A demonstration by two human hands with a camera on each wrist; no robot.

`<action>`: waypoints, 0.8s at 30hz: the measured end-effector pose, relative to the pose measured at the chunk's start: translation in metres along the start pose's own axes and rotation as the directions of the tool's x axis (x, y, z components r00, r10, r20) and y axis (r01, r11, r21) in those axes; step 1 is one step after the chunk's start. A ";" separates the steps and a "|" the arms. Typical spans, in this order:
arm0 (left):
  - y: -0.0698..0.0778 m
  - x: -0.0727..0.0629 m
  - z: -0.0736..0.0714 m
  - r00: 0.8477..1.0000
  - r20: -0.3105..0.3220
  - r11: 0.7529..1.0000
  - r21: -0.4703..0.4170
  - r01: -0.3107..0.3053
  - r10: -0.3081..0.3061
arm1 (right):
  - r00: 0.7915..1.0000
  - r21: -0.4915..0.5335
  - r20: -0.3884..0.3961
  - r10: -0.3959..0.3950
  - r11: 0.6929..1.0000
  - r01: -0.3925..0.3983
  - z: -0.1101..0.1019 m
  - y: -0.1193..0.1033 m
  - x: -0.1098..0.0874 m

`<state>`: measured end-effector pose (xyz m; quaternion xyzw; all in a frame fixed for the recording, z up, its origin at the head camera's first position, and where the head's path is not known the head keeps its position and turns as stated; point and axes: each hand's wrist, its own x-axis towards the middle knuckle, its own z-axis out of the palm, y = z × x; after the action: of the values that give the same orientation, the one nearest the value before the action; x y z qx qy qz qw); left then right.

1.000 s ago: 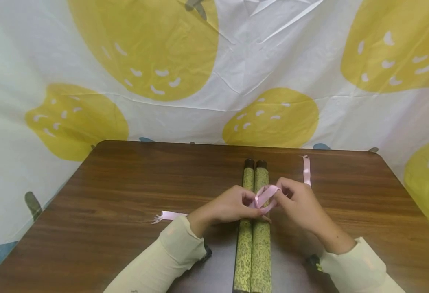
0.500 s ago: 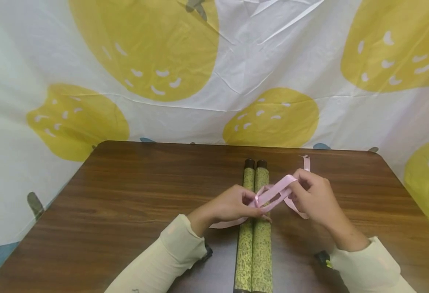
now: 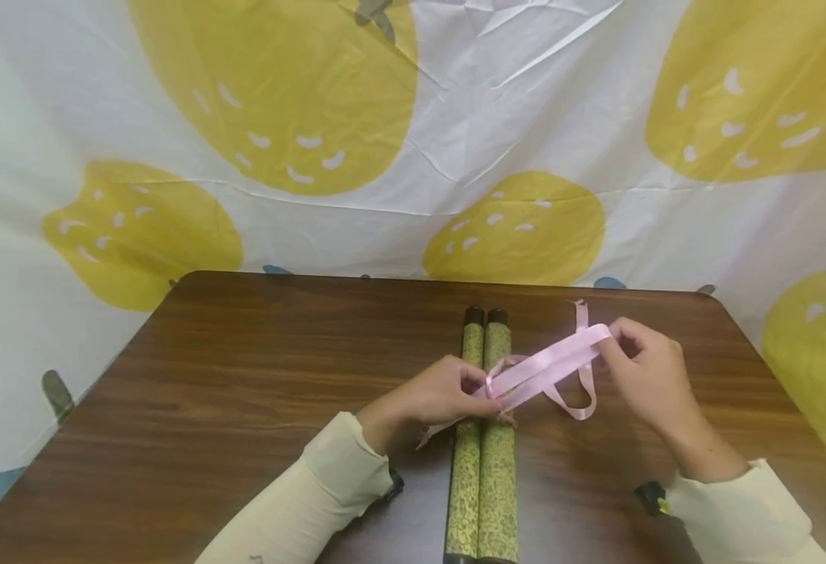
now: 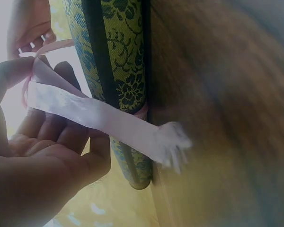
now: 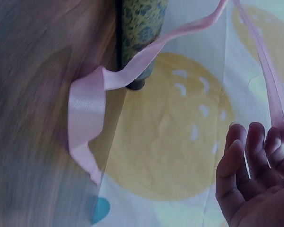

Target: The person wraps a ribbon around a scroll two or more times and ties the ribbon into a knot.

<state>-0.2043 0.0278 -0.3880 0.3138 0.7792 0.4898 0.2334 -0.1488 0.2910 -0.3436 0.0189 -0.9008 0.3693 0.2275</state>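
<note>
Two scroll-like rolls [image 3: 499,486] in yellow-green floral brocade, with dark end caps, lie side by side on the table. A pink satin ribbon [image 3: 554,362] passes around them. Over the rolls, my left hand [image 3: 441,393] pinches the ribbon where its strands gather. My right hand [image 3: 656,380], off to the right, pinches the far end of a long ribbon loop drawn taut between both hands. One frayed ribbon tail [image 4: 118,125] hangs past my left palm in the left wrist view. The other tail [image 5: 87,106] curls on the table in the right wrist view.
The brown wood-grain table [image 3: 244,376] has rounded far corners. Behind it hangs a white cloth [image 3: 342,243] printed with large yellow fruit. A small dark device [image 3: 649,497] sits at the right sleeve cuff.
My right hand has moved right and slightly up, lengthening the ribbon loop. The left tail has been drawn in toward the rolls; the left hand has stayed put.
</note>
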 end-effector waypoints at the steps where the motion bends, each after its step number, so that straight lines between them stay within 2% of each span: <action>1: 0.000 0.000 0.000 1.000 -0.001 1.000 0.007 0.000 0.000 | 1.000 -0.021 -0.016 -0.001 1.000 0.001 -0.001 0.002 0.000; 6: -0.001 0.000 -0.001 1.000 0.002 1.000 0.015 0.017 -0.017 | 0.997 -0.133 -0.070 0.015 0.991 -0.024 -0.011 0.013 -0.004; 11: 0.000 0.001 -0.002 1.000 0.001 0.999 0.035 0.001 -0.001 | 0.994 -0.231 -0.101 0.043 0.971 -0.065 -0.026 0.027 -0.011; 19: 0.000 0.002 -0.001 1.000 0.010 1.000 0.013 -0.026 0.026 | 0.990 -0.338 -0.082 0.114 0.931 -0.135 -0.052 0.054 -0.029; 24: 0.000 0.002 0.000 1.000 0.023 1.000 -0.012 -0.018 0.019 | 0.986 -0.395 -0.065 0.155 0.903 -0.168 -0.063 0.068 -0.040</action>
<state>-0.2056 0.0290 -0.3885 0.3251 0.7705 0.4931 0.2397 -0.1013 0.3779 -0.3663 -0.1087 -0.9518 0.1955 0.2097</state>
